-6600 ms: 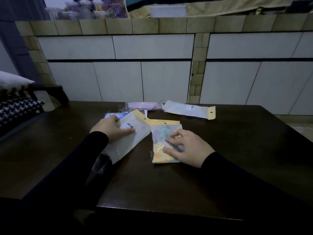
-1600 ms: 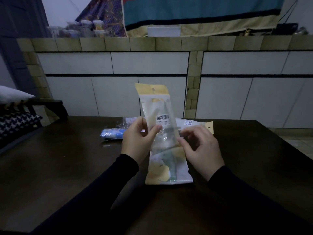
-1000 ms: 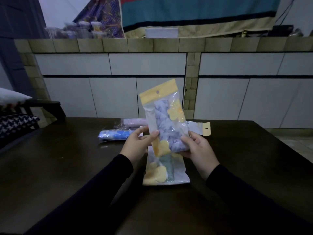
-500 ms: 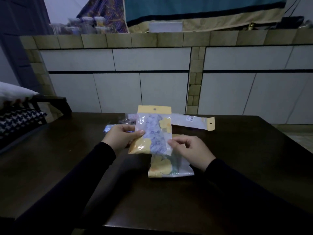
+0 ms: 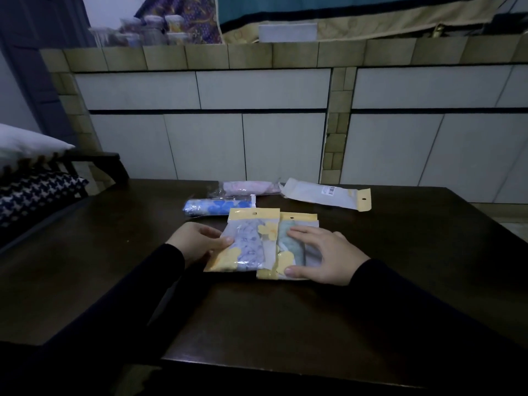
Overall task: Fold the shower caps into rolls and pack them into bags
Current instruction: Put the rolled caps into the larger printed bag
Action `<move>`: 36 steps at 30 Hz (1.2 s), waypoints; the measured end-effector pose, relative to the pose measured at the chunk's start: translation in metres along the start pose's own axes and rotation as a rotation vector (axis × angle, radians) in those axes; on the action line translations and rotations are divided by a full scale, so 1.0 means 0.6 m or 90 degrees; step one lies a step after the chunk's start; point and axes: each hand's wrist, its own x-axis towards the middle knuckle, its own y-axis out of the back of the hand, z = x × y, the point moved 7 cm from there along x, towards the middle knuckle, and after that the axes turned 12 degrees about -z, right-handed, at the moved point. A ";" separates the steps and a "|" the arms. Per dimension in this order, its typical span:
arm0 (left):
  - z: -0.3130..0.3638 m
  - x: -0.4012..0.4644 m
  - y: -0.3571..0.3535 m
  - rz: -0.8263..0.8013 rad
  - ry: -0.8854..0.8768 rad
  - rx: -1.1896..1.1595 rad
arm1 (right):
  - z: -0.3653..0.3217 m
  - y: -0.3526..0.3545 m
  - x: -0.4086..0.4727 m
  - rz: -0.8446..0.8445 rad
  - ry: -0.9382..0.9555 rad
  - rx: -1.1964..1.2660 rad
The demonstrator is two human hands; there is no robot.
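Two packed bags lie side by side on the dark table point(image 5: 400, 281). The purple-cap bag point(image 5: 247, 244), with a yellow header, overlaps the left edge of the green-cap bag point(image 5: 288, 241). My left hand point(image 5: 197, 242) grips the purple-cap bag at its left edge, thumb on top. My right hand point(image 5: 328, 255) rests flat on the green-cap bag, fingers spread. Behind them lie a rolled blue shower cap point(image 5: 217, 206), a rolled pink shower cap point(image 5: 248, 187) and an empty bag point(image 5: 325, 197) with a yellow tab.
A tiled counter wall point(image 5: 257, 124) rises straight behind the table's far edge. A chair with a white pillow point(image 5: 25, 144) and a houndstooth cushion point(image 5: 37, 192) stands at the left. Jars point(image 5: 148, 31) sit on the counter top.
The purple-cap bag came down from in front of me onto the table, beside and partly over the green-cap bag. My right hand left it and now lies on the green-cap bag.
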 end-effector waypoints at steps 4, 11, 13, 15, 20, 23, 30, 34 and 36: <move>0.031 -0.007 0.009 0.066 -0.062 0.232 | -0.002 -0.002 0.007 -0.004 0.009 0.001; 0.079 -0.038 -0.060 -0.132 -0.280 0.477 | -0.008 -0.006 0.023 -0.007 0.022 0.006; 0.075 -0.037 -0.056 -0.143 -0.259 0.510 | -0.012 -0.008 0.026 -0.001 0.034 0.006; 0.073 -0.035 -0.046 -0.145 -0.232 0.523 | -0.017 -0.011 0.030 0.002 0.042 0.008; 0.069 -0.037 -0.021 -0.174 -0.181 0.559 | -0.039 -0.018 0.044 0.010 0.063 -0.009; 0.071 -0.036 -0.009 -0.178 -0.161 0.571 | -0.052 -0.018 0.043 0.016 0.086 -0.030; 0.174 -0.043 -0.026 0.023 -0.291 0.444 | 0.006 0.061 0.036 0.241 0.077 0.058; 0.215 0.021 -0.086 0.050 -0.227 0.328 | 0.074 0.085 0.063 0.290 -0.028 0.070; 0.223 0.068 -0.113 0.029 -0.145 0.299 | 0.099 0.097 0.087 0.274 -0.062 0.051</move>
